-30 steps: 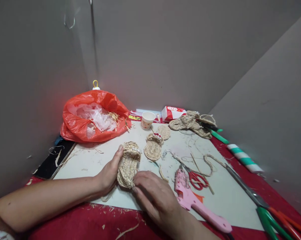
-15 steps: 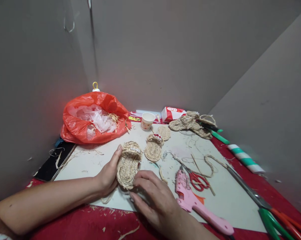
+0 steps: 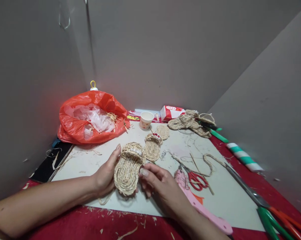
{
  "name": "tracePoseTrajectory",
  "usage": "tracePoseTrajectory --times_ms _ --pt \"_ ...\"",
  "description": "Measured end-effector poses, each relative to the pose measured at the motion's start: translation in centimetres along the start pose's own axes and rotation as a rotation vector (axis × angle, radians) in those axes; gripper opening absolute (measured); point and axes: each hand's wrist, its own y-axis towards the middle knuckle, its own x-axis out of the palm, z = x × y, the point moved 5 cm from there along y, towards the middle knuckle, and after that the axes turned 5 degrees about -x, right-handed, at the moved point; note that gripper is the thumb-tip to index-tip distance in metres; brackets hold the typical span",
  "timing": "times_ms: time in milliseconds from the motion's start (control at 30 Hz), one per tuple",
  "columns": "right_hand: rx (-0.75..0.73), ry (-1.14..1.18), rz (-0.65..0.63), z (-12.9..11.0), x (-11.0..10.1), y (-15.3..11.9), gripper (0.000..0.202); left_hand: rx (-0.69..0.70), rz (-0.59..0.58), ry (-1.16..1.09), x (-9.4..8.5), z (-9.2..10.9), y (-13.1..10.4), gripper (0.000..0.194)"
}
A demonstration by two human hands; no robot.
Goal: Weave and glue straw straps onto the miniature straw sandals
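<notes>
A small woven straw slipper (image 3: pixel 127 171) with clear beads on its strap is held tilted up, its sole facing me. My left hand (image 3: pixel 106 175) grips it from the left, thumb along its edge and the other fingers hidden behind. My right hand (image 3: pixel 160 185) pinches the slipper's right edge, thumb in front. Just beyond lies a second straw slipper (image 3: pixel 153 148) with red and clear beads. Behind that one is a flat oval straw sole (image 3: pixel 163 132).
Right of my hands lie a pink glue gun (image 3: pixel 198 203), red scissors (image 3: pixel 197 180) and large green-and-orange-handled shears (image 3: pixel 255 196). A paper cup (image 3: pixel 145 120), a red plastic bag (image 3: pixel 90 136), a tissue pack (image 3: pixel 171 113) and straw pieces (image 3: pixel 188 123) stand behind on a white board (image 3: pixel 230 206).
The slipper has come slightly nearer and turned more toward me. My right hand has moved from its lower end up to its right edge.
</notes>
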Motion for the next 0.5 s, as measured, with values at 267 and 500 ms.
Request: tracePoseTrajectory --times_ms 267,500 --pt "0.117 0.321 0.039 1.2 1.2 -0.2 0.038 0.001 -0.151 0.062 0.3 -0.4 0.2 0.073" --pt "0.02 0.333 0.316 0.7 -1.2 0.5 0.036 0.351 0.503 0.317 -3.6 3.8 -0.4 0.03"
